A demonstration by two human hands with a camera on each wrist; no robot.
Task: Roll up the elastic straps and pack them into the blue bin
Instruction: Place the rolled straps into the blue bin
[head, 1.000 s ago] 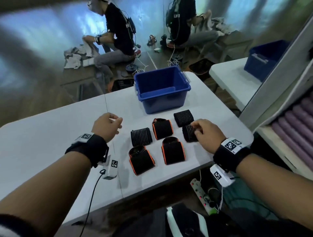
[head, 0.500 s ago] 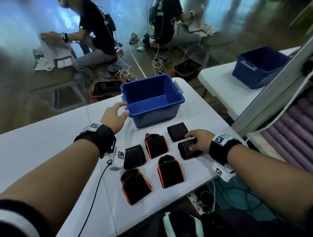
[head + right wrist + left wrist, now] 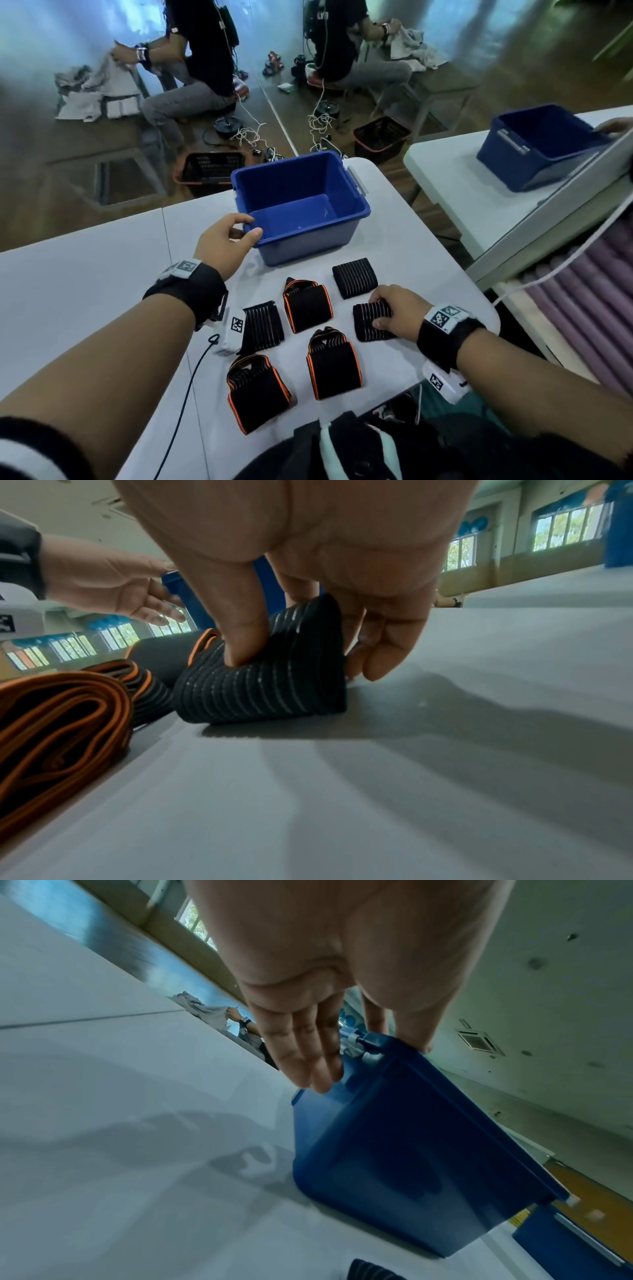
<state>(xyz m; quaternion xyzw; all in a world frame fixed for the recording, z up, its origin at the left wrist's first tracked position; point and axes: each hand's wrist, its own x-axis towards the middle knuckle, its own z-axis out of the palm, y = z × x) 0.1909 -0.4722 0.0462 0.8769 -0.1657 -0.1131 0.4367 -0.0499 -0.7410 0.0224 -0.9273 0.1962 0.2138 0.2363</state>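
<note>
We are at the packing step: the straps on the white desk lie already rolled, and the rectangular blue plastic bin at the desk's far side holds nothing that we can see.

Our right hand pinches a ribbed black rolled elastic strap with pale stripes; in the right wrist view the thumb digs into its near face while the other fingers curl down behind it, and the roll's lower edge sits on the desk. Our left hand is at the bin's near left corner, thumb over the rim and fingers straight against the outer wall, so that grip is spread rather than closed around anything.

Five more rolls lie between us and the bin: a second ribbed black roll just beyond the pinched one, a third ribbed black roll partly under our left wrist, and three black rolls with orange edging, one in the far row and two nearest us.

We judge that the next move calls for lifting the pinched roll clear without letting it unwind, carrying it over the rim and setting it against a wall of the bin, while our left hand steadies the bin. Squeezing too lightly could let the elastic spring open.
</note>
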